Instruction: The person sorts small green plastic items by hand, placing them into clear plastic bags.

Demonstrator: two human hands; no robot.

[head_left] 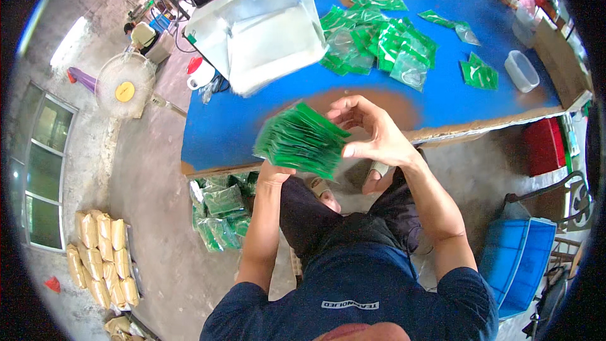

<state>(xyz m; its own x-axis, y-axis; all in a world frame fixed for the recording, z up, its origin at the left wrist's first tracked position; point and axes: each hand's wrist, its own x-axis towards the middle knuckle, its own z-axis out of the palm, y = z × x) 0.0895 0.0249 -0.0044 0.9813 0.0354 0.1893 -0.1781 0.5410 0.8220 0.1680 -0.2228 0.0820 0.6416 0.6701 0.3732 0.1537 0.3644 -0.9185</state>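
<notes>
A thick stack of green plastic packets point(300, 139) is held upright on edge over the table's near edge. My left hand point(276, 172) grips it from below and the left, its fingers mostly hidden behind the packets. Beside the stack's right end is my right hand point(369, 132), thumb and fingers spread apart with nothing between them. Farther off on the blue table point(252, 120) lies a loose pile of green packets with clear fronts point(379, 41). A few single packets point(478, 72) lie to the right of that pile.
A white open-fronted box point(274, 38) stands at the table's far left, near a white and red cup point(201, 74). A clear plastic tub point(522, 71) sits at the right. Below are bagged green packets point(221, 208), a blue crate point(517, 259) and a red bin point(544, 146).
</notes>
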